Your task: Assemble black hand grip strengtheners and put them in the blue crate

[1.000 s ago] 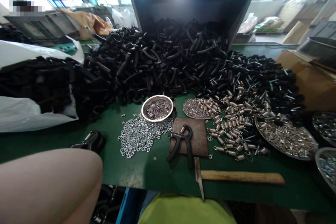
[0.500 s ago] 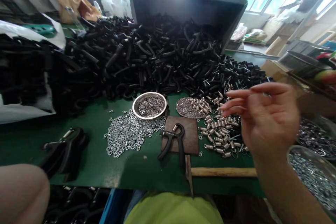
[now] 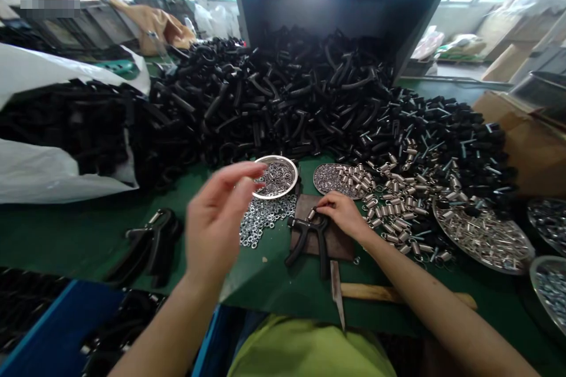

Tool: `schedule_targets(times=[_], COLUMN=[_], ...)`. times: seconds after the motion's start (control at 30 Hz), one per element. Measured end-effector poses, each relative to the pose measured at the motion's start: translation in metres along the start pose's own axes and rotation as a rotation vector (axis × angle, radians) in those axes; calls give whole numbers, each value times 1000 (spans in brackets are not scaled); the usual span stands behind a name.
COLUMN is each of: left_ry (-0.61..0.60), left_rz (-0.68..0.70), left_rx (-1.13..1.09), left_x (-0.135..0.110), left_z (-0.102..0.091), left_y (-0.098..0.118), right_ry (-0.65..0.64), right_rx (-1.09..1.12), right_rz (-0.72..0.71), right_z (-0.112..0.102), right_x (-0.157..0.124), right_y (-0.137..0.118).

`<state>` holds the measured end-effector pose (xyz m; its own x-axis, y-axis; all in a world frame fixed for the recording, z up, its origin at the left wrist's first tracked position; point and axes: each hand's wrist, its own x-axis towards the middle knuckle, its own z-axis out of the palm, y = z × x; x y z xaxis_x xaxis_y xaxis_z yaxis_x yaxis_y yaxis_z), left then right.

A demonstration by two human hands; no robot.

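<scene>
A black hand-grip exerciser (image 3: pixel 325 247) with a small spring lies on a brown metal plate (image 3: pixel 345 244), its handles pointing towards me. My right hand (image 3: pixel 342 213) reaches in from the right, its fingertips pinched together at the exerciser's curved top; whatever is between them is hidden. My left hand (image 3: pixel 216 218) is raised above the bench left of the plate, fingers and thumb apart with nothing seen between them. Behind it stands a steel bowl (image 3: pixel 294 185) of small metal parts, with loose nuts or washers (image 3: pixel 260 221) spread in front. Another exerciser (image 3: pixel 161 241) lies at the left.
A hammer (image 3: pixel 369 291) lies in front of the plate, partly under my right forearm. Loose springs (image 3: pixel 398 209) and trays of small metal parts (image 3: pixel 490 241) are at the right. Black handles (image 3: pixel 274 94) heap up across the back before a tipped grey bin (image 3: pixel 340 12).
My right hand has moved left and down onto the exerciser's top. My left hand has risen into view beside the steel bowl. The view has shifted slightly.
</scene>
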<state>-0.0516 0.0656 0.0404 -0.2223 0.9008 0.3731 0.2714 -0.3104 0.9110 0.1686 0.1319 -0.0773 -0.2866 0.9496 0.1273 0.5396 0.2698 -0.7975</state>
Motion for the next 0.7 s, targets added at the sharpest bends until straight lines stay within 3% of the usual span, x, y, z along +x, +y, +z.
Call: schedule_targets(times=[0.13, 0.3, 0.57, 0.7], left_ry=[-265, -384, -459, -462], left_rz=[-68, -65, 87, 139], left_rx=[107, 207, 423, 506], left_x=[-14, -37, -50, -59], left_z=[15, 36, 50, 52], left_y=[-40, -83, -99, -104], right_ry=[-44, -100, -321, -309], right_rx=[-47, -106, -110, -150], right_rz=[9, 55, 228, 205], right_z=[3, 3, 2, 4], right_x=[8, 13, 34, 32], right_y=[0, 1, 4, 2])
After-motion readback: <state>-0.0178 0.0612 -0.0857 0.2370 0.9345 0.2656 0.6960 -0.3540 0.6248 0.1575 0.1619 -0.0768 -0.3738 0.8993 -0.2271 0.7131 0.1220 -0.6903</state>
